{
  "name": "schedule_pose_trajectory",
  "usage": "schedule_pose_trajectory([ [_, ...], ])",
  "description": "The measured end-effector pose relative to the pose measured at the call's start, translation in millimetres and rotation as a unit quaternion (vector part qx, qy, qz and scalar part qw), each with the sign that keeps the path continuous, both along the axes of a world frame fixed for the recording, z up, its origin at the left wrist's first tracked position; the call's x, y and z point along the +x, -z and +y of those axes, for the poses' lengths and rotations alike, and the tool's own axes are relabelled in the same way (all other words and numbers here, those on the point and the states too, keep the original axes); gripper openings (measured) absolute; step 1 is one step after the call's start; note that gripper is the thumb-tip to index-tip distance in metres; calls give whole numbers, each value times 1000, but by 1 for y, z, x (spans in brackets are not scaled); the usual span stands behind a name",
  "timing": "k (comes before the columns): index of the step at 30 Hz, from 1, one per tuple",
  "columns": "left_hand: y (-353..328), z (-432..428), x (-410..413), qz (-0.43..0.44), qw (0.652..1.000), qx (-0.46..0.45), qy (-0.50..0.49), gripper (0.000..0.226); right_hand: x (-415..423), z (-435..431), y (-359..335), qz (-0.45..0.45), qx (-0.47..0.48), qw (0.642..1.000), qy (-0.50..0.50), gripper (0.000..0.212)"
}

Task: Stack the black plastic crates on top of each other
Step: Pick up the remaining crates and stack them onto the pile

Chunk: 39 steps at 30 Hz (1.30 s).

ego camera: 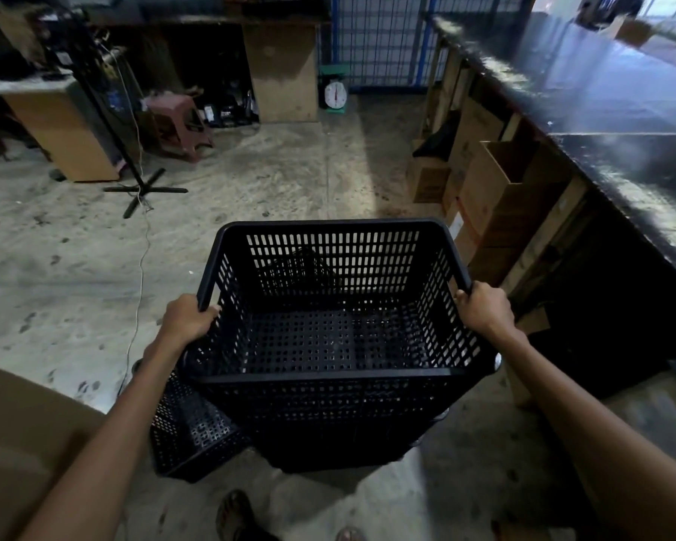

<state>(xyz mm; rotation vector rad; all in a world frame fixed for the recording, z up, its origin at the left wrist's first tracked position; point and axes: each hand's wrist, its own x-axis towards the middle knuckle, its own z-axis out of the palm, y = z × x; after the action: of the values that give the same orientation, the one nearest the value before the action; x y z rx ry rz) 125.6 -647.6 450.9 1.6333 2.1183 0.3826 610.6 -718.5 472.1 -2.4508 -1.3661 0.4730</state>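
A big black perforated plastic crate point(330, 378) fills the middle of the head view, held up in front of me and empty inside. My left hand point(188, 320) grips its left rim and my right hand point(482, 308) grips its right rim. A second black crate point(184, 431) stands on the concrete floor below and to the left, partly hidden by the held one. Whether another crate sits directly beneath the held one I cannot tell.
A long dark counter point(621, 123) runs along the right with cardboard boxes point(496, 197) beneath it. A black stand point(141, 189) with a white cable, a red stool point(178, 123) and a green scale point(334, 93) lie ahead. A brown cardboard surface point(20, 431) is at lower left.
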Motion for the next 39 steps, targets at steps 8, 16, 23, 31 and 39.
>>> schedule_pose_trajectory([
  [8,0,-3,5,-14,999,31,-6,24,2,0,6,-16,32,999,-23,36],
  [16,-8,-5,12,15,997,72,3,30,-6,-6,5,-42,62,996,-49,49],
  [23,-12,-20,14,46,984,149,86,58,-17,-15,1,-172,65,970,-160,61],
  [31,-6,-33,11,93,977,78,172,83,-8,-8,3,-144,-39,963,-224,95],
  [39,-6,-18,10,78,976,93,180,74,-10,-9,15,-177,-10,959,-222,97],
])
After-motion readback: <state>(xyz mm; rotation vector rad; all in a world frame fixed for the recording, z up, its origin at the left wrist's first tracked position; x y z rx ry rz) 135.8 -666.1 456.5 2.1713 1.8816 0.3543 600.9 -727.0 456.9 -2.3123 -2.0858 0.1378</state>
